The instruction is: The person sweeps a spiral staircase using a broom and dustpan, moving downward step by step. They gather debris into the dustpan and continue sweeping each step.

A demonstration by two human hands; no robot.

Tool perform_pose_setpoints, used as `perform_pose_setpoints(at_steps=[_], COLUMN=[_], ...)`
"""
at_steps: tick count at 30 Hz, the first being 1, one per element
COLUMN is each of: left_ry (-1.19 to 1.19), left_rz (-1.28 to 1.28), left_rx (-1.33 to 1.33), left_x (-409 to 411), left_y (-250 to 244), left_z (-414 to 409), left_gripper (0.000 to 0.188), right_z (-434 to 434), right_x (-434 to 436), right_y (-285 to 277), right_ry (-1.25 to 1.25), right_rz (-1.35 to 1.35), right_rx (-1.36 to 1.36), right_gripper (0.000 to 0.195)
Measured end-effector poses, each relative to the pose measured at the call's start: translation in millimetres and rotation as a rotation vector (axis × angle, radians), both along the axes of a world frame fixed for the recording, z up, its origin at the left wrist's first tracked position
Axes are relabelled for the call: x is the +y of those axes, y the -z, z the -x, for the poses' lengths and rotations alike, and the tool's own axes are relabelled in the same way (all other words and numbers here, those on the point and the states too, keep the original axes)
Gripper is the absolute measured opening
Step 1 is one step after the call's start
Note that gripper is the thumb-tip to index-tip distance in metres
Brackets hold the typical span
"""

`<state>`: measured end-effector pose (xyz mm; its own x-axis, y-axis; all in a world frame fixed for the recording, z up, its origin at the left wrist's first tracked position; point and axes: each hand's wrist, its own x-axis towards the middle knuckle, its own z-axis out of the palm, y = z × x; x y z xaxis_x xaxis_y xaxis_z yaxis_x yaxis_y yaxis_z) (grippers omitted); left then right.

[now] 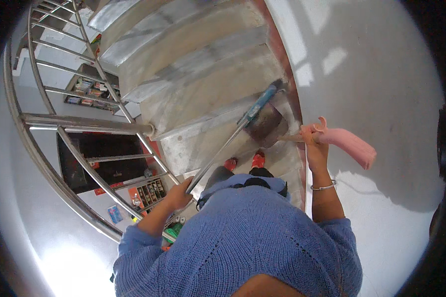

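Observation:
My left hand (180, 193) grips the metal pole (219, 154) of a long-handled broom or mop. Its narrow blue head (262, 102) slants across a stair tread, beside a dark brownish dustpan (264, 126) and partly over it. My right hand (314, 139) is closed around the dustpan's handle (290, 137), near the wall. A thick pink grip (351, 144) with a small hook sticks out past this hand. The pan's far edge is hidden behind the blue head.
Concrete stairs (204, 81) curve upward ahead of my red shoes (258, 159). A stainless steel railing (85, 122) runs along the left, with a lower room beyond it. There, a television (104, 159) and shelves (93, 91) show. On the right stands a white wall (371, 89) with a red skirting band (288, 74).

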<state>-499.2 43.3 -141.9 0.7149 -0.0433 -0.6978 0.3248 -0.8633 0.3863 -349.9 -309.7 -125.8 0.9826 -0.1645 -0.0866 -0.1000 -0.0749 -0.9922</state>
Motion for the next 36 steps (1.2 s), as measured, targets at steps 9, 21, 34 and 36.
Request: perform_pose_setpoints(at_steps=[9,21,34,36], left_ry=[-0.065,0.027,0.283,0.312], left_rz=[-0.279,-0.06,-0.325,-0.32], left_rx=[-0.18,0.064,-0.31,-0.256], left_x=[39.8,-0.4,86.9,89.5], left_y=[11.0,3.6,47.9,70.3], left_z=[-123.6,-38.1,-219.4,-214.6], left_gripper=[0.06,0.066,0.06,0.061], right_z=[0.5,1.6,13.4,15.4], right_x=[-7.1,1.3,11.1,12.4], right_y=[12.0,8.0,9.5,8.8], right_ry=[-0.108,0.066,0.32,0.315], right_rz=[0.326,-0.095,-0.044,0.024], right_rx=[0.032,0.056,0.123,0.036], right_gripper=[0.037,0.037,0.043,0.043])
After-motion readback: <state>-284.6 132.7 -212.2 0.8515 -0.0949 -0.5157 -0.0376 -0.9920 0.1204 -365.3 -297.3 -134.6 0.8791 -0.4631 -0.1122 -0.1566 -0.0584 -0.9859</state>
